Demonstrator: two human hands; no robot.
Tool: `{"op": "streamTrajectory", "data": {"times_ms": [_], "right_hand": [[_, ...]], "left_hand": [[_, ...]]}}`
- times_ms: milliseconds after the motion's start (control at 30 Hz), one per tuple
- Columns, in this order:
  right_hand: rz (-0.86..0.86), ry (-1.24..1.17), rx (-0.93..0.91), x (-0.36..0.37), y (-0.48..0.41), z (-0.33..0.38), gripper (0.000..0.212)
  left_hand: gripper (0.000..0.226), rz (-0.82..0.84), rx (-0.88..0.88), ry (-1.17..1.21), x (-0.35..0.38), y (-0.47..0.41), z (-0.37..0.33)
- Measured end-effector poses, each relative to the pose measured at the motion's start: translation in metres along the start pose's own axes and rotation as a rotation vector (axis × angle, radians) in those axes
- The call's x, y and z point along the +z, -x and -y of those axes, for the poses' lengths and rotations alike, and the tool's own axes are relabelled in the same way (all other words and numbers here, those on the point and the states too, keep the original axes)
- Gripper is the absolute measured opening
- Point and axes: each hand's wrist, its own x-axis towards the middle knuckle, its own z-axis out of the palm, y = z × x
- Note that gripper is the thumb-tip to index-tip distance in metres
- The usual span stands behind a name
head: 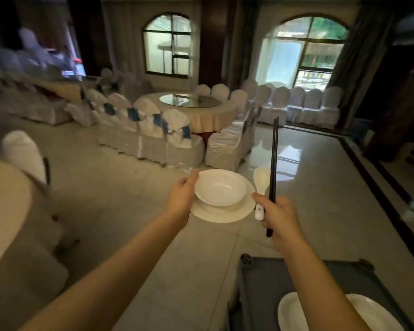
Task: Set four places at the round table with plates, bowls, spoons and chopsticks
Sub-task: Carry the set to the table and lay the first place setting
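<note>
The right hand, arm stretched forward, is curled round black chopsticks and a white spoon. Both point away from the person, spoon scoop farthest. The left hand, also outstretched, pinches the left rim of a level plate carrying a bowl, above the floor.

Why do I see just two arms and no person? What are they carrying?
The camera sits on the person's head, looking forward and down, so only their arms show. The left hand grips a white plate with a bowl sitting on it. The right hand grips a white spoon and two black chopsticks, pointing up. All of it is carried above the floor, not on a table. Bottom right, more white tableware lies on a grey cart. A round table with covered chairs stands farther back.
</note>
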Motion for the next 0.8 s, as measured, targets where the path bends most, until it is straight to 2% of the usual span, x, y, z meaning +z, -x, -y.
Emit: {"op": "streamTrajectory", "data": {"times_ms": [67,233,367,433,700,800], "right_hand": [[0.108,-0.005,0.006,0.037,0.011,-0.001,0.024],[0.382,-0.01,0.011,0.136,0.048,-0.001,0.022],[0.581,-0.011,0.018,0.213,0.093,-0.002,0.019],[0.678,-0.012,0.015,0.248,0.119,-0.003,0.02],[0.973,0.008,0.019,0.362,0.246,-0.012,0.018],[1.048,0.024,0.024,0.397,0.297,-0.015,0.02]], "left_hand": [[0.047,-0.115,0.002,0.002,-0.044,0.014,-0.005],[0.03,-0.415,0.049,0.012,-0.158,0.055,-0.016],[0.045,-0.615,0.079,0.013,-0.244,0.101,-0.022],[0.041,-0.709,0.09,0.013,-0.283,0.128,-0.023],[0.045,-0.953,0.078,0.097,-0.424,0.233,-0.02],[0.037,-1.0,0.075,0.129,-0.474,0.271,-0.016]]}}
